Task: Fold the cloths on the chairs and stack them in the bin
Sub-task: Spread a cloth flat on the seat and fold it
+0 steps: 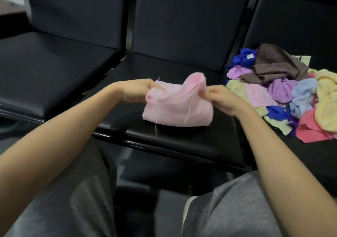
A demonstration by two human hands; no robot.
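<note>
1. Pink cloth (175, 109): soft, fuzzy-napped fabric, doubled over into a rough rectangle and held over the front half of the middle chair seat (182, 145). Its lower edge sits at or just above the seat; contact cannot be confirmed. The top edge bulges up in a rounded hump right of centre. Two loose threads (156, 127) hang from it.
2. Left chair (54, 63): black padded seat and backrest with a smooth, leather-like, faintly glossy surface.
3. Left hand (135, 90): fingers curled, pinching the cloth's upper left corner; the fingertips are hidden in the fabric.
4. Middle chair: same black padding with a fine grain, square-edged, on a glossy black front rail.
5. Right hand (224, 100): thumb and fingers closed in a pinch on the cloth's upper right edge, just below the hump.
6. Pile of cloths (291, 94): unfolded and crumpled on the right chair (300, 23), in blue, lilac, pale yellow, light blue and coral. A brown cloth (277, 63) is draped on top. The pile lies near the right hand but apart from it.
7. Grey trousers (73, 200): matte knit on both knees in the foreground.
</note>
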